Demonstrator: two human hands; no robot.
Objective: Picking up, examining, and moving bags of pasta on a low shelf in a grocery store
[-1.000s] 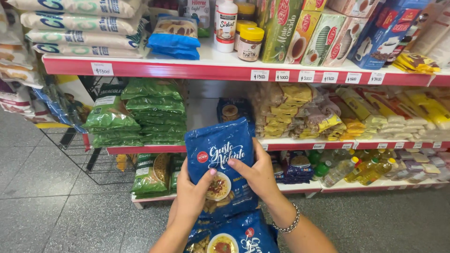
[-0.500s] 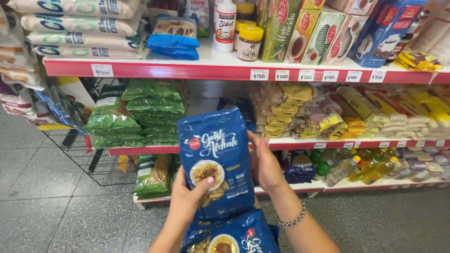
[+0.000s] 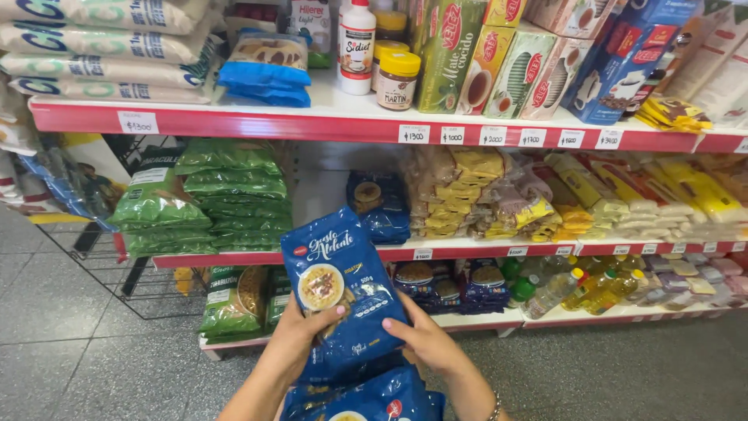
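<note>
Tilted leftward since earlier, the blue pasta bag (image 3: pixel 343 288) was grasped by left hand (image 3: pixel 300 343) (7 o'clock) and right hand (image 3: pixel 425 343), best supported underneath.

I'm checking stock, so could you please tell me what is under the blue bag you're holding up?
Under the blue bag lies another blue bag of the same kind; its lower part is out of view.

Two bare forearms, no sleeves in view. Left hand (image 3: pixel 300 335): nails painted pale pink. Right hand (image 3: pixel 425 343): thin beaded bracelet (image 3: pixel 494 407) at the wrist, silvery. No rings discernible.
</note>
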